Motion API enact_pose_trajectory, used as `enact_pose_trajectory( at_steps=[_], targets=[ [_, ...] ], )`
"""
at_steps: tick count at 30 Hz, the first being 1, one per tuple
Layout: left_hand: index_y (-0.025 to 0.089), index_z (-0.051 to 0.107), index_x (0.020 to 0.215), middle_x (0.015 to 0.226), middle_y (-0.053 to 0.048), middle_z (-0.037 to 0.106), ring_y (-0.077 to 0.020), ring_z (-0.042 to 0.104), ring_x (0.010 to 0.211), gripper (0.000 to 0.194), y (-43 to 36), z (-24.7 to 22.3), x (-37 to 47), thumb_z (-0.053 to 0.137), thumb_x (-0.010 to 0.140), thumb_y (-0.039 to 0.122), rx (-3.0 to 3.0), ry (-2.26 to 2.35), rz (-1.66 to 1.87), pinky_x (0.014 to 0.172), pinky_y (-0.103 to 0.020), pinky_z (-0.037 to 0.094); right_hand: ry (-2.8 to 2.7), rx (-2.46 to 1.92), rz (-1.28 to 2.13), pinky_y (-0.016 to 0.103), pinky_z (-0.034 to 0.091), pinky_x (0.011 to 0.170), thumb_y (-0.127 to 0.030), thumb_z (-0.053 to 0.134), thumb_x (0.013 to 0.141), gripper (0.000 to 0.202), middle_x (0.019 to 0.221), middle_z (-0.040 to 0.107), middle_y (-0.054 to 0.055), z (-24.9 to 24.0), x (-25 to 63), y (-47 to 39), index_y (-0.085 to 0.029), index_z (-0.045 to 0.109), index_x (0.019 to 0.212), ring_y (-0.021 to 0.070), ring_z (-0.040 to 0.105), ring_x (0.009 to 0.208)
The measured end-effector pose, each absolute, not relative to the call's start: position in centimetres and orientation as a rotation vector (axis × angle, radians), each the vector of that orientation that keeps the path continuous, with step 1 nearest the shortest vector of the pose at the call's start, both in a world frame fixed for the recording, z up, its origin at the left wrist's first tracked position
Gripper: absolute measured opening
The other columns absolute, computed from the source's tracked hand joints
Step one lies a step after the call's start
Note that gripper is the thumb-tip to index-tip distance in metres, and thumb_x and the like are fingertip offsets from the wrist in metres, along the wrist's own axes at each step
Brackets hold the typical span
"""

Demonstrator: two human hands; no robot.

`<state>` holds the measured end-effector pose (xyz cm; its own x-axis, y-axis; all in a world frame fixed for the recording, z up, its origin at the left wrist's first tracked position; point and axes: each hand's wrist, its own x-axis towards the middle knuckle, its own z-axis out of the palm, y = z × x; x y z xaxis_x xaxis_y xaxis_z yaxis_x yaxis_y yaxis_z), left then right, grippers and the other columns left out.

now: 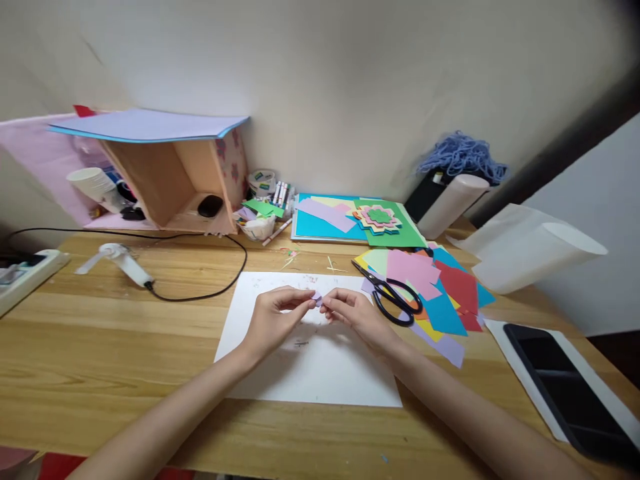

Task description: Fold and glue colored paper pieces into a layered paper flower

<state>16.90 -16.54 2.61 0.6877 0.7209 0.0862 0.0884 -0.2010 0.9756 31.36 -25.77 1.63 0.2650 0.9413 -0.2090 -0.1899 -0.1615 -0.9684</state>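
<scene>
A small purple paper piece [318,300] is pinched between both hands above a white sheet [310,380] lying on the wooden table. My left hand [280,317] grips its left side between thumb and fingers. On the other side my right hand [357,317] holds it with thumb and forefinger. Fingertips partly cover the piece, so its full shape is hidden. Black-handled scissors [395,293] rest on coloured paper scraps [453,313] to the right of my right hand.
Behind the sheet lie a layered paper flower [379,217] and stacked coloured paper [330,230]. A hot glue gun [125,263] with a black cord is at the left, below an open box [175,180]. A phone [565,387] and paper roll [540,257] stand right.
</scene>
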Motion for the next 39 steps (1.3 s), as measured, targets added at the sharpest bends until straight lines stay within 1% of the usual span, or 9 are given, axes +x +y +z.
enact_pose_trajectory(
  at_steps=[8, 14, 18, 21, 24, 28, 32, 36, 39],
  targets=[
    [0.013, 0.071, 0.080, 0.076, -0.006, 0.071, -0.0167, 0.064, 0.069, 0.024, -13.4, 2.4, 10.5, 0.069, 0.066, 0.032, 1.353, 0.944, 0.827, 0.068, -0.026, 0.053, -1.048, -1.354, 1.273, 0.022, 0.042, 0.050, -0.040, 0.062, 0.070, 0.026, 0.065, 0.058, 0.001, 2.5, 25.3, -19.4, -0.015, 0.058, 0.066, 0.0097, 0.051, 0.056],
    [0.013, 0.071, 0.078, 0.073, -0.007, 0.071, -0.0162, 0.064, 0.065, 0.029, -10.8, 1.0, 3.9, 0.072, 0.061, 0.036, 1.180, 1.133, 1.018, 0.065, -0.026, 0.052, -1.211, -1.281, 1.265, 0.026, 0.046, 0.061, -0.037, 0.054, 0.074, 0.023, 0.074, 0.063, 0.004, 0.8, 20.2, -13.5, -0.014, 0.057, 0.078, 0.0113, 0.056, 0.062],
    [0.011, 0.070, 0.078, 0.072, -0.008, 0.070, -0.0181, 0.065, 0.064, 0.035, -8.9, -0.1, -1.1, 0.074, 0.056, 0.039, 1.154, 1.287, 1.162, 0.063, -0.027, 0.053, -1.345, -1.469, 0.956, 0.029, 0.047, 0.066, -0.032, 0.049, 0.076, 0.024, 0.085, 0.062, 0.006, -0.8, 16.7, -8.7, -0.016, 0.052, 0.093, 0.0138, 0.058, 0.069],
    [0.010, 0.068, 0.079, 0.077, -0.010, 0.070, -0.0185, 0.066, 0.069, 0.038, -7.9, -0.7, -3.6, 0.075, 0.055, 0.039, 1.082, 1.351, 1.372, 0.066, -0.026, 0.053, -1.451, -1.486, 0.837, 0.030, 0.044, 0.078, -0.032, 0.052, 0.074, 0.032, 0.099, 0.059, 0.008, -1.5, 13.6, -5.4, -0.016, 0.050, 0.101, 0.0159, 0.057, 0.083],
    [0.009, 0.066, 0.077, 0.076, -0.011, 0.070, -0.0183, 0.066, 0.070, 0.040, -7.4, -1.1, -4.7, 0.075, 0.053, 0.039, 0.962, 1.374, 1.492, 0.066, -0.026, 0.052, -1.528, -1.508, 0.804, 0.032, 0.042, 0.081, -0.039, 0.056, 0.071, 0.043, 0.100, 0.058, 0.010, -1.8, 10.4, -2.7, -0.014, 0.050, 0.106, 0.0197, 0.055, 0.090],
    [0.009, 0.065, 0.077, 0.074, -0.010, 0.069, -0.0163, 0.066, 0.068, 0.035, -7.2, -1.4, -5.0, 0.074, 0.056, 0.036, 0.913, 1.407, 1.529, 0.064, -0.024, 0.052, -1.591, -1.551, 0.747, 0.035, 0.038, 0.086, -0.038, 0.054, 0.072, 0.049, 0.103, 0.057, 0.015, -1.9, 7.3, -0.2, -0.011, 0.049, 0.112, 0.0256, 0.051, 0.100],
    [0.009, 0.065, 0.076, 0.073, -0.010, 0.069, -0.0152, 0.065, 0.066, 0.032, -7.0, -1.8, -5.0, 0.072, 0.058, 0.034, 0.945, 1.429, 1.507, 0.063, -0.023, 0.051, -1.633, -1.572, 0.704, 0.039, 0.033, 0.089, -0.031, 0.054, 0.071, 0.040, 0.108, 0.056, 0.017, -1.5, 6.1, 1.3, -0.011, 0.053, 0.107, 0.0301, 0.047, 0.105],
    [0.010, 0.066, 0.073, 0.069, -0.009, 0.069, -0.0145, 0.064, 0.062, 0.029, -6.9, -2.2, -4.9, 0.072, 0.059, 0.035, 0.997, 1.427, 1.460, 0.061, -0.023, 0.051, -1.680, -1.526, 0.735, 0.035, 0.036, 0.083, -0.023, 0.052, 0.069, 0.024, 0.096, 0.060, 0.011, -1.1, 6.0, 2.3, -0.017, 0.057, 0.092, 0.0264, 0.051, 0.096],
    [0.010, 0.066, 0.072, 0.065, -0.007, 0.068, -0.0142, 0.063, 0.059, 0.028, -6.8, -2.4, -4.8, 0.072, 0.060, 0.035, 0.999, 1.416, 1.436, 0.059, -0.024, 0.051, -1.673, -1.477, 0.774, 0.032, 0.038, 0.075, -0.024, 0.051, 0.069, 0.017, 0.084, 0.061, 0.007, -0.7, 6.8, 2.2, -0.019, 0.056, 0.083, 0.0234, 0.054, 0.084]
  ],
)
